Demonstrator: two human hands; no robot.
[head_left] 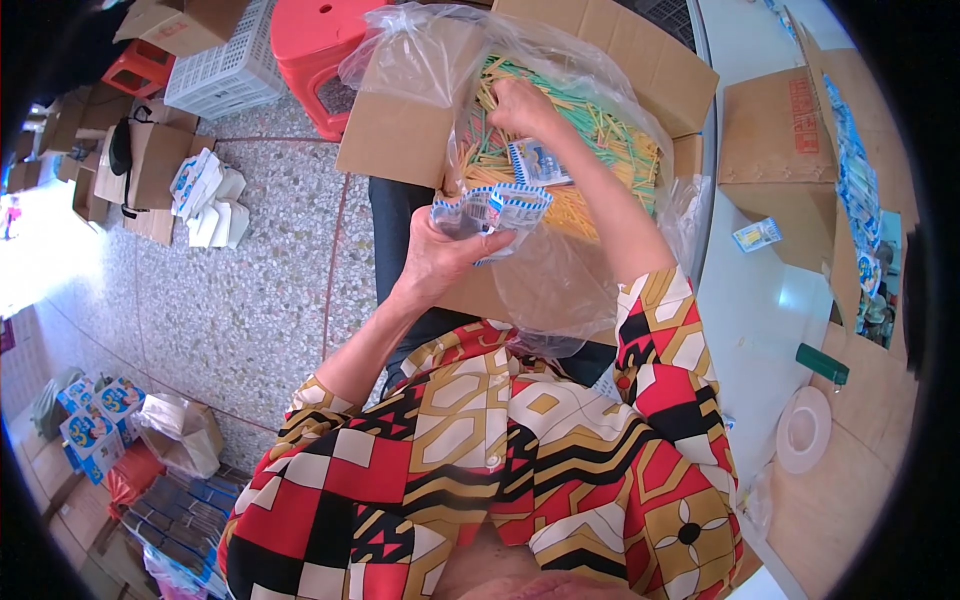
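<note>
An open cardboard box [405,110], lined with a clear plastic bag [560,285], holds a heap of thin green, yellow and orange sticks [615,135]. My right hand [522,108] reaches into the heap at its far left part, fingers curled down and closed around some sticks; the fingertips are partly hidden. My left hand [440,258] grips a small clear plastic packet [508,208] with blue-and-white striped edges over the box's near left edge. Beside my right wrist, a similar printed packet [540,163] lies on the sticks.
A red stool [320,50] and white crate [225,65] stand beyond the box at left. On the right, a pale table [745,310] bears a loose packet [757,235], a carton [780,130] of blue packets, a green block [822,363] and a white round dish [803,430].
</note>
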